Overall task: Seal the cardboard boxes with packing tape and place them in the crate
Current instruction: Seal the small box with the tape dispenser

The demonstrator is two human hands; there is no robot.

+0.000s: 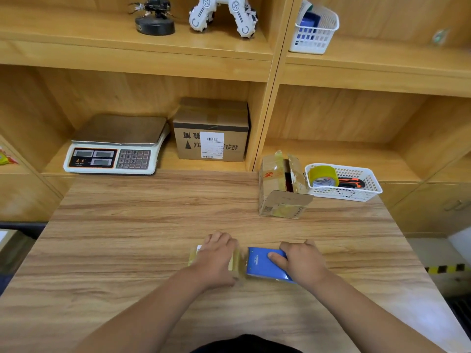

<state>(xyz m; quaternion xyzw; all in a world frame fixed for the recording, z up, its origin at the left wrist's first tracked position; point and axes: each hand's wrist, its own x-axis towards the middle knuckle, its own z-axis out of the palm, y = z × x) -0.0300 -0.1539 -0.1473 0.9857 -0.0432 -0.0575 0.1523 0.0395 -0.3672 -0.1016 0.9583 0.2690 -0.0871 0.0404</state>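
A flat taped box [237, 263] at lower centre is held on the bench [127, 225] under the left hand [219, 258], fingers curved over it. The blue packet [260, 266] touching it is gripped by the right hand [303, 261], thumb on top. At right centre an upright cardboard box [280, 189] is left unsealed, the tape roll [323, 175] in its basket [367, 192]. No crate is seen, so most is judged undone.

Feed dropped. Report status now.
Left hand grips small box. Right hand grips blue pad beside it. Tape in basket. Nothing in the way.
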